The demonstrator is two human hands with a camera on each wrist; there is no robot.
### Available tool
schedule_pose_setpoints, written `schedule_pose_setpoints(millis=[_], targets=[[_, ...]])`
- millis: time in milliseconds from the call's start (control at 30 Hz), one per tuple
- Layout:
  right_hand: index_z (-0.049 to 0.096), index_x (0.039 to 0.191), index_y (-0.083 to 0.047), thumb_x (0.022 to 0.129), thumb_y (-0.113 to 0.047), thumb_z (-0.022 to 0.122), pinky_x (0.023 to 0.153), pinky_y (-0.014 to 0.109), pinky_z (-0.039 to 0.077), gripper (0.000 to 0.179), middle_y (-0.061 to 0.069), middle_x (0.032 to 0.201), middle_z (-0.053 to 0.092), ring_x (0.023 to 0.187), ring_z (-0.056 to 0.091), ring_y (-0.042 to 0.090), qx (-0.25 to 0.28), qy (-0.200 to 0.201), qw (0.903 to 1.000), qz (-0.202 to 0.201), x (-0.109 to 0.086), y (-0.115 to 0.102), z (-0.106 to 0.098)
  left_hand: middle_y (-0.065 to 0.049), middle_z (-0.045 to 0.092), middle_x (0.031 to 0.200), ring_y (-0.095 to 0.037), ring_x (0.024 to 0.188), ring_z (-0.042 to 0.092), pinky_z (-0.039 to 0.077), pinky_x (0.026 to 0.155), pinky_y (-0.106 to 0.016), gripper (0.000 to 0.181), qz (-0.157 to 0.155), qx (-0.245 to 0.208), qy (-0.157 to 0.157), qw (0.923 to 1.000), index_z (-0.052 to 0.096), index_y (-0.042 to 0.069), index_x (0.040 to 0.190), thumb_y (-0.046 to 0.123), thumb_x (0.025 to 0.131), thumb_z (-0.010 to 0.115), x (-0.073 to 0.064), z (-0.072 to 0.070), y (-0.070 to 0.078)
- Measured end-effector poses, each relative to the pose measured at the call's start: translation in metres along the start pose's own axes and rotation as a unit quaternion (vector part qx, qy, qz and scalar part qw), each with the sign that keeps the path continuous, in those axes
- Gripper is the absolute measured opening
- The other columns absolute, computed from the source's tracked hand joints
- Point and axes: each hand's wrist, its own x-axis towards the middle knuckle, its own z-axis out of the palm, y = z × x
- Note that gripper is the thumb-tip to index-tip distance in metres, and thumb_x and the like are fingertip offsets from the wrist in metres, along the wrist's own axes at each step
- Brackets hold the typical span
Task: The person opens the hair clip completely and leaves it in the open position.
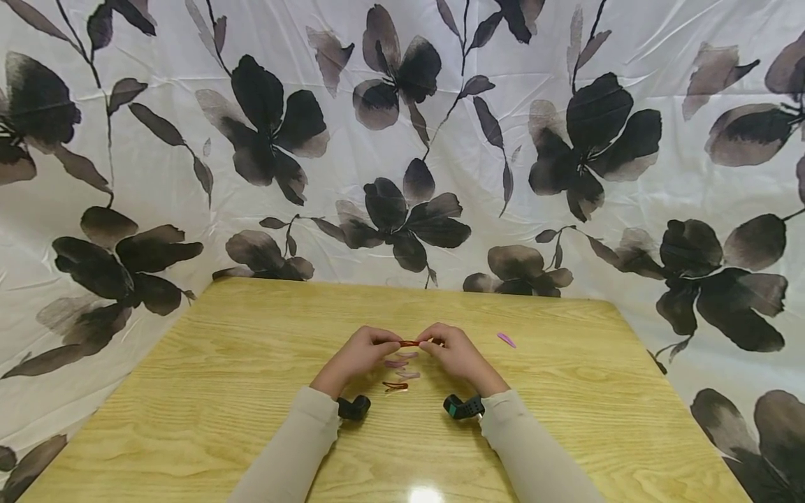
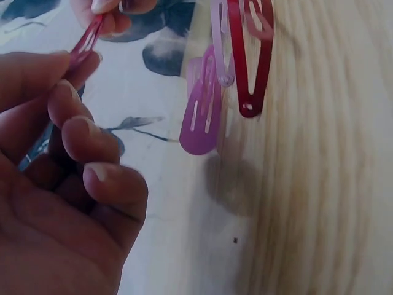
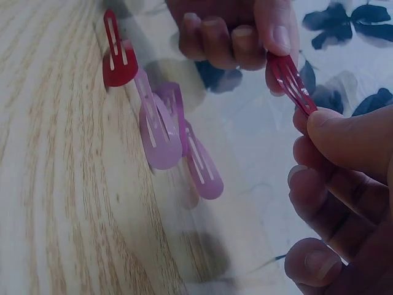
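A red snap hair clip (image 1: 409, 343) is held up between my two hands above the wooden table. My left hand (image 1: 367, 351) pinches one end between thumb and forefinger. At the other end, the thumb and fingertips of my right hand (image 1: 458, 355) grip it. The right wrist view shows the same red clip (image 3: 291, 85) stretched between both thumbs, its slots visible. Below the hands, a loose column of clips lies on the table: a purple clip (image 1: 395, 364), a pale pink clip (image 1: 409, 376) and, nearest me, another red clip (image 1: 395, 385).
A single pink clip (image 1: 506, 340) lies apart, to the right of my right hand. The yellowish wooden table (image 1: 239, 391) ends at a flower-printed cloth (image 1: 478, 168) that hangs behind and at the sides. A black wrist camera (image 1: 355, 408) sits on the left wrist.
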Motion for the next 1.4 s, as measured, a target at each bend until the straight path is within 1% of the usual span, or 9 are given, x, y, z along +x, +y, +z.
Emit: schedule_pose_setpoints(millis=[67, 200, 300, 433, 567, 767, 933, 1233, 1400], targets=[[0.073, 0.100, -0.018, 0.096, -0.018, 0.060, 0.069, 0.027, 0.045, 0.013, -0.003, 0.100, 0.066, 0.078, 0.053, 0.012, 0.000, 0.000, 1.0000, -0.003, 0.000, 0.000, 0.000, -0.014, 0.068, 0.103, -0.018, 0.073, 0.050, 0.045, 0.065, -0.028, 0.022, -0.001, -0.008, -0.010, 0.9999, 0.073, 0.008, 0.109, 0.020, 0.097, 0.060, 0.000, -0.001, -0.002], [0.073, 0.100, -0.017, 0.097, -0.018, 0.060, 0.070, 0.026, 0.045, 0.014, -0.002, 0.100, 0.066, 0.079, 0.053, 0.012, 0.004, -0.003, 1.0000, -0.007, 0.000, -0.001, 0.000, -0.018, 0.062, 0.084, -0.015, 0.059, 0.041, 0.040, 0.059, -0.027, 0.024, -0.004, -0.022, -0.027, 0.9994, 0.072, 0.008, 0.113, 0.022, 0.098, 0.058, -0.001, -0.003, -0.003], [0.073, 0.100, -0.018, 0.097, -0.018, 0.059, 0.070, 0.026, 0.046, 0.014, -0.002, 0.100, 0.066, 0.078, 0.053, 0.012, 0.007, -0.005, 0.9999, -0.012, -0.001, -0.001, 0.000, -0.014, 0.054, 0.070, -0.014, 0.053, 0.038, 0.038, 0.056, -0.027, 0.026, -0.009, -0.040, -0.039, 0.9984, 0.071, 0.010, 0.115, 0.023, 0.098, 0.058, -0.001, -0.004, -0.005], [0.073, 0.100, -0.018, 0.097, -0.019, 0.059, 0.069, 0.026, 0.046, 0.014, -0.002, 0.099, 0.066, 0.077, 0.053, 0.012, 0.010, -0.004, 0.9998, -0.016, -0.002, -0.001, 0.000, -0.008, 0.046, 0.060, -0.015, 0.051, 0.037, 0.038, 0.056, -0.029, 0.027, -0.008, -0.058, -0.052, 0.9969, 0.071, 0.014, 0.118, 0.026, 0.099, 0.057, -0.002, -0.004, -0.006], [0.073, 0.101, -0.018, 0.097, -0.020, 0.059, 0.069, 0.026, 0.046, 0.014, -0.001, 0.099, 0.066, 0.076, 0.053, 0.012, 0.016, -0.004, 0.9997, -0.016, -0.003, -0.002, -0.001, -0.006, 0.045, 0.058, -0.017, 0.052, 0.039, 0.040, 0.060, -0.031, 0.028, 0.000, -0.061, -0.057, 0.9965, 0.070, 0.016, 0.120, 0.028, 0.099, 0.056, -0.001, -0.004, -0.008], [0.073, 0.100, -0.016, 0.097, -0.021, 0.059, 0.070, 0.026, 0.046, 0.015, 0.001, 0.099, 0.067, 0.077, 0.053, 0.012, 0.033, -0.004, 0.9992, -0.024, -0.005, -0.003, 0.000, -0.005, 0.046, 0.060, -0.016, 0.053, 0.040, 0.042, 0.060, -0.031, 0.030, 0.004, -0.070, -0.057, 0.9959, 0.069, 0.009, 0.119, 0.026, 0.100, 0.054, 0.001, -0.003, -0.013], [0.073, 0.101, -0.016, 0.097, -0.021, 0.059, 0.070, 0.026, 0.047, 0.015, 0.003, 0.099, 0.067, 0.078, 0.055, 0.014, 0.047, -0.008, 0.9988, -0.016, -0.006, -0.003, 0.001, -0.005, 0.046, 0.062, -0.013, 0.053, 0.039, 0.040, 0.058, -0.028, 0.031, 0.010, -0.082, -0.064, 0.9945, 0.068, 0.005, 0.120, 0.025, 0.101, 0.052, 0.000, -0.003, -0.014], [0.070, 0.105, -0.004, 0.098, -0.010, 0.055, 0.069, 0.025, 0.047, 0.018, 0.014, 0.102, 0.065, 0.079, 0.057, 0.029, 0.059, -0.013, 0.9979, -0.024, -0.003, -0.003, 0.004, -0.003, 0.048, 0.064, -0.014, 0.055, 0.040, 0.040, 0.058, -0.028, 0.032, 0.016, -0.091, -0.064, 0.9937, 0.066, 0.001, 0.120, 0.022, 0.102, 0.051, 0.001, -0.005, -0.014], [0.071, 0.103, -0.009, 0.098, -0.016, 0.057, 0.069, 0.025, 0.047, 0.017, 0.009, 0.101, 0.065, 0.078, 0.058, 0.025, 0.068, -0.011, 0.9975, -0.018, -0.004, -0.004, 0.002, -0.002, 0.048, 0.065, -0.013, 0.055, 0.040, 0.040, 0.057, -0.028, 0.033, 0.022, -0.092, -0.065, 0.9934, 0.065, 0.000, 0.121, 0.022, 0.101, 0.051, 0.002, -0.004, -0.014]])
